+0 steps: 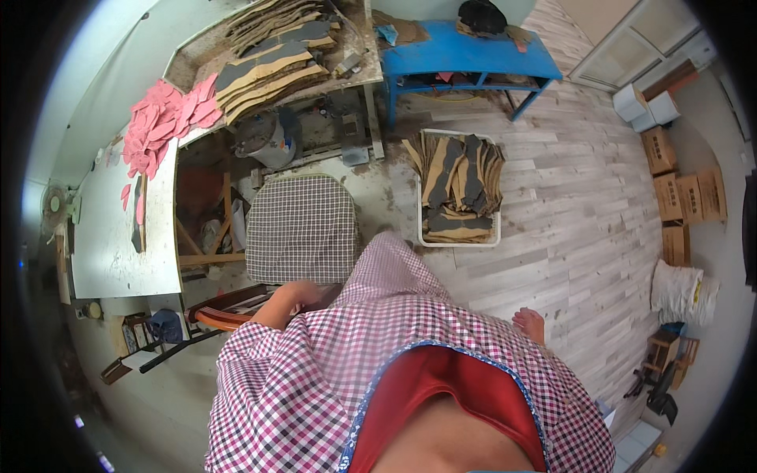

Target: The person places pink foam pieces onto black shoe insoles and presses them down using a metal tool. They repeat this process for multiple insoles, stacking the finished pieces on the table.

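My left hand (303, 295) is beside the front of a chair with a checked seat cushion (301, 225). Its fingers are blurred and mostly hidden, so whether it grips the chair is unclear. The chair's curved wooden armrest (217, 312) passes left of that forearm. Out to my right, my right hand (529, 322) hangs over the wood-patterned floor, fingers loosely bent, nothing seen in it. Ahead on the floor, a white plastic crate (460, 243) holds stacks of black-and-tan cut pieces (465, 175). A checked garment covers my front.
A white-topped worktable (118, 256) at left carries pink cut pieces (154, 126) and one dark strip (139, 214). More black-and-tan pieces (272, 75) lie on a bench behind. A blue table (473, 55) stands at the back, cardboard boxes (678, 193) along the right wall.
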`<move>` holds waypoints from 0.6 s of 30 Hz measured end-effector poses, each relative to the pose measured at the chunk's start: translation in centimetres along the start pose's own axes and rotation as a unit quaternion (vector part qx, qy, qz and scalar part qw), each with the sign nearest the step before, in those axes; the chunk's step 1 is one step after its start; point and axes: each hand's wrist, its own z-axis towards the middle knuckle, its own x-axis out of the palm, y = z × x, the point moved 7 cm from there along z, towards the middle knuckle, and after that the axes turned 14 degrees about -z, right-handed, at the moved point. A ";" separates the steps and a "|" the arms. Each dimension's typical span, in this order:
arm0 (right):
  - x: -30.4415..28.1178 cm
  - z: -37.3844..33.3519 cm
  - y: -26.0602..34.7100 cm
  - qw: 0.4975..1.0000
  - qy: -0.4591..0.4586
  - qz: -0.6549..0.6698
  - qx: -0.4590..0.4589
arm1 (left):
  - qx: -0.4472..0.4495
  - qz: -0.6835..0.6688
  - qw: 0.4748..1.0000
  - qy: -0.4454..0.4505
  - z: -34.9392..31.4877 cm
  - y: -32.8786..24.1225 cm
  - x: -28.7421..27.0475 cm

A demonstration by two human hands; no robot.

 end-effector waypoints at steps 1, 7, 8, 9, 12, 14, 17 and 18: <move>1.5 -0.2 2.3 1.000 0.021 0.014 -0.006 | 0.006 0.008 1.000 -0.018 0.2 -0.2 -1.2; 10.6 3.2 15.2 0.983 0.144 0.113 -0.005 | 0.056 -0.147 0.938 -0.309 5.5 1.8 -17.0; 11.5 4.0 18.0 0.984 0.137 0.113 -0.023 | 0.072 -0.169 0.911 -0.370 4.8 0.5 -21.3; 13.6 5.6 21.5 0.981 0.157 0.109 -0.041 | 0.127 -0.174 0.865 -0.452 2.8 -0.7 -26.3; 19.9 8.5 31.6 0.971 0.196 0.103 -0.094 | 0.295 -0.102 0.709 -0.632 0.1 -2.4 -40.8; 24.7 9.3 39.6 0.967 0.215 0.073 -0.117 | 0.333 -0.078 0.614 -0.711 -2.2 -3.8 -49.5; 33.0 9.0 50.7 0.948 0.273 0.033 -0.158 | 0.338 -0.036 0.571 -0.747 -0.6 -2.9 -59.4; 36.1 9.1 53.9 0.941 0.298 0.022 -0.161 | 0.321 -0.024 0.583 -0.746 0.6 -2.5 -61.8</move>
